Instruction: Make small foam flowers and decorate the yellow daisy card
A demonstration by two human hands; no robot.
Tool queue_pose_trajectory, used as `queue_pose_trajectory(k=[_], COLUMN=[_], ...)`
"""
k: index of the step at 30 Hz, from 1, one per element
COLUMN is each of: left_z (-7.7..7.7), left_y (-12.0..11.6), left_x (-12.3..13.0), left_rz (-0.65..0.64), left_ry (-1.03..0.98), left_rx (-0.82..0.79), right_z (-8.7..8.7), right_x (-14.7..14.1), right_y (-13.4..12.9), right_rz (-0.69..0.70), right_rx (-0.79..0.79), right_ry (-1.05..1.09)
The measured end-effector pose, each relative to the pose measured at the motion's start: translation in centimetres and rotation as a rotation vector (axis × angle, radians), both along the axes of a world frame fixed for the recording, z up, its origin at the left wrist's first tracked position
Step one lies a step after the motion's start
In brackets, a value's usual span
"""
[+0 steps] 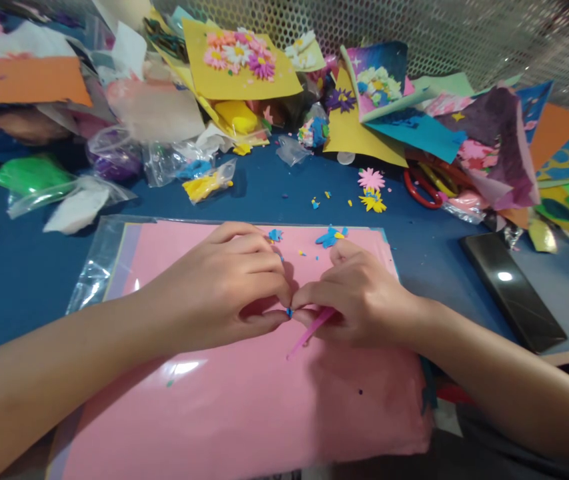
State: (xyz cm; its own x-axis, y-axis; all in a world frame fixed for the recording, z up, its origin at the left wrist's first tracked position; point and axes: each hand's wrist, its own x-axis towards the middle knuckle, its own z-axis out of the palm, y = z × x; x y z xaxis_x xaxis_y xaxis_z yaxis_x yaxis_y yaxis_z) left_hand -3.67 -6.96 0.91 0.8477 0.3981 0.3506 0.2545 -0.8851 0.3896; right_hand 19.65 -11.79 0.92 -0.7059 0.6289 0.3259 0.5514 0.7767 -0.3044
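My left hand (234, 287) and my right hand (359, 293) meet fingertip to fingertip over a pink sheet (244, 407) under clear plastic. Between their pinched fingertips is a tiny piece of blue clay (289, 312), touched by both hands. A pink stick tool (311, 333) is also held in my right hand, slanting down to the left from its fingers. Just beyond the hands lie a blue clay flower piece (331, 237) with a bit of yellow, and a smaller blue piece (275, 235). Yellow and blue crumbs are scattered between them.
Pink (371, 178) and yellow (373, 201) clay flowers lie past the sheet. Red-handled scissors (420, 190) and a black phone (513, 291) are at the right. Bagged clay, including green clay (31, 175), and colored papers such as a yellow card (239, 83) line the back.
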Motion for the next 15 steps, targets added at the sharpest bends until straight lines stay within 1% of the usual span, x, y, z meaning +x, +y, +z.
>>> queue_pose_trajectory(k=[5,15], left_z=[-0.11,-0.07], left_y=[-0.03,-0.05], left_x=[0.01,0.01], left_rz=[0.002,0.005], left_ry=[-0.003,0.01], left_rx=[0.011,0.036], right_z=[0.17,0.17], right_x=[-0.11,-0.25], right_y=[-0.04,-0.21], right_rz=[0.001,-0.049], right_rx=[0.008,-0.064], right_ry=[-0.015,-0.04])
